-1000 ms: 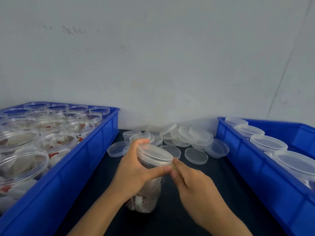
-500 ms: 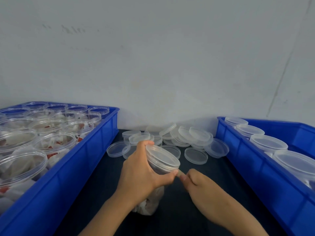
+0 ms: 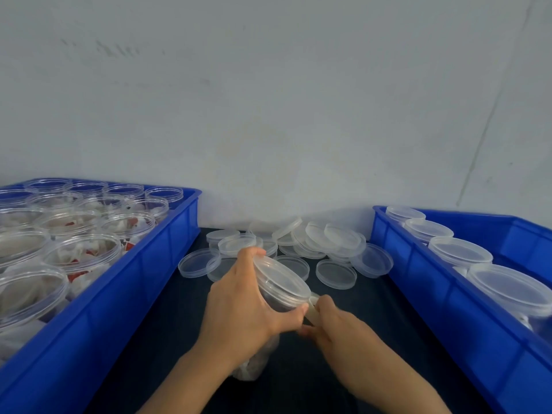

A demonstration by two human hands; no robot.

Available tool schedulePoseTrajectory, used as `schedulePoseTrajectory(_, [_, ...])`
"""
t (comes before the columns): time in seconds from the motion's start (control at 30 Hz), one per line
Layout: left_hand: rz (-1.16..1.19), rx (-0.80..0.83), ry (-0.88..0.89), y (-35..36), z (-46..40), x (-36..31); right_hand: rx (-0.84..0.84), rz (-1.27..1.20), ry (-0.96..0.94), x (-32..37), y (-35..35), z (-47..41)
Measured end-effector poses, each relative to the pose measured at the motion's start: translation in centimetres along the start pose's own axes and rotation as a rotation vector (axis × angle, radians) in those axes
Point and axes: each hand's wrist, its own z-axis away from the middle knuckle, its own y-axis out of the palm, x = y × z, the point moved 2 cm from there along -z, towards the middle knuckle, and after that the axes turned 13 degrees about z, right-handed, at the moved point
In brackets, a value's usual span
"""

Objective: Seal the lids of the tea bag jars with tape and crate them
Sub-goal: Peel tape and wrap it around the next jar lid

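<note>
The jar (image 3: 276,297), thin clear plastic holding tea bags, looks light, slippery and easily dented, so it is best gripped at the stiffer rim under the lid (image 3: 280,277). The left hand (image 3: 242,306) grips it there, tilted over the dark table (image 3: 373,312). The right hand (image 3: 331,321) pinches a tape strip (image 3: 312,309) just beside the left thumb, between two blue crates (image 3: 167,255).

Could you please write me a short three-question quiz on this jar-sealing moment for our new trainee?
1. True or false: the jar in the left hand already has its lid on.
2. Which crate holds the open jars? A) left crate B) right crate
3. Fill in: the right hand pinches a strip of ____ at the jar's rim.

Key: 1 true; 2 A; 3 tape.
</note>
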Motion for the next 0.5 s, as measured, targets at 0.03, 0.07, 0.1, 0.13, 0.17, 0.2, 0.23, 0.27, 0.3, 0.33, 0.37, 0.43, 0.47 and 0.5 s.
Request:
schedulePoseTrajectory(0.03, [-0.004,0.003,-0.002,0.0,0.0,0.0,-0.026,0.091,0.001,0.3,0.1,0.0])
schedulePoseTrajectory(0.07, [-0.005,0.006,-0.006,0.0,-0.1,0.0,-0.044,0.151,0.006,0.5,0.2,0.0])
schedulePoseTrajectory(0.1, [-0.003,0.007,-0.009,-0.1,0.0,0.0,-0.059,0.197,0.012,0.7,0.3,0.0])
schedulePoseTrajectory(0.13, [0.0,0.004,-0.008,-0.1,0.0,0.1,-0.07,0.246,0.019,0.9,0.4,-0.2])
schedulePoseTrajectory(0.17, [0.001,-0.002,-0.004,-0.2,0.1,0.1,-0.074,0.307,0.025,1.0,0.6,-0.4])
schedulePoseTrajectory(0.2, [-0.001,-0.012,0.003,-0.3,0.3,0.1,-0.08,0.354,0.035,0.9,0.9,-0.6])
schedulePoseTrajectory(0.23, [-0.006,-0.023,0.009,-0.4,0.5,0.0,-0.085,0.391,0.054,0.9,1.2,-0.8])
schedulePoseTrajectory(0.27, [-0.009,-0.034,0.012,-0.4,0.7,0.0,-0.09,0.42,0.074,0.8,1.5,-1.0])
schedulePoseTrajectory(0.3, [-0.01,-0.045,0.011,-0.5,0.8,0.0,-0.088,0.441,0.089,0.7,1.8,-1.2])
schedulePoseTrajectory(0.33, [-0.011,-0.051,0.005,-0.7,1.0,0.1,-0.082,0.457,0.096,0.7,2.0,-1.3])
schedulePoseTrajectory(0.37, [-0.012,-0.053,-0.007,-0.9,1.0,0.2,-0.079,0.453,0.093,0.6,2.1,-1.4])
schedulePoseTrajectory(0.43, [-0.02,-0.056,-0.025,-1.4,0.8,0.6,-0.081,0.339,0.013,0.3,2.1,-1.4])
schedulePoseTrajectory(0.47, [-0.036,-0.058,-0.024,-1.8,0.7,0.8,-0.055,0.235,-0.04,0.1,1.9,-1.3])
schedulePoseTrajectory(0.5, [-0.06,-0.059,-0.016,-2.2,0.5,1.1,-0.025,0.111,-0.075,0.1,1.7,-1.1])
